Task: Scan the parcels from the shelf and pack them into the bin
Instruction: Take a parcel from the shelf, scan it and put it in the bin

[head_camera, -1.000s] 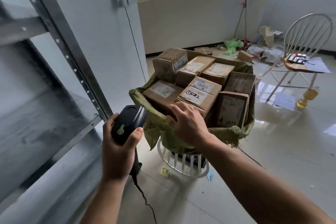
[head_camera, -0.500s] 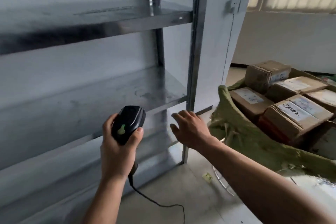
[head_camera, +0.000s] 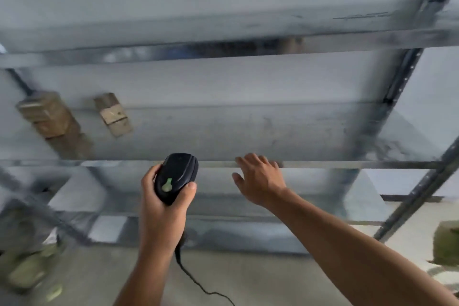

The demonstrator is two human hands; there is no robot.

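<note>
Head view, much blurred by motion: a grey metal shelf (head_camera: 248,131) fills most of the frame. Its boards are flat, dull and scuffed, with thin folded front lips, and they hang on dark perforated uprights (head_camera: 400,87) at the right.

Two parcels sit on the middle board, far to the left. The larger parcel (head_camera: 47,114) is a brown cardboard box, blocky and turned corner-on. The smaller parcel (head_camera: 113,114) is paler cardboard with a flat face, and stands just right of the larger one, apart from it.

The left hand (head_camera: 161,208) grips a scanner (head_camera: 176,176), thumb on one side and fingers curled round the other. The scanner is smooth black plastic with a rounded, ribbed head and a pale green trigger. A thin black cable (head_camera: 196,281) trails from its handle down toward the floor.

The right hand (head_camera: 260,181) is empty, with its fingers straight and slightly spread. Its fingertips lie at the front lip of the middle board; whether they touch it cannot be told.

Both parcels lie up and to the left of both hands, well apart from them, and nearer the scanner than the empty hand. At the right edge, low down, shows a strip of the bin (head_camera: 447,243), lined with coarse green cloth.
</note>
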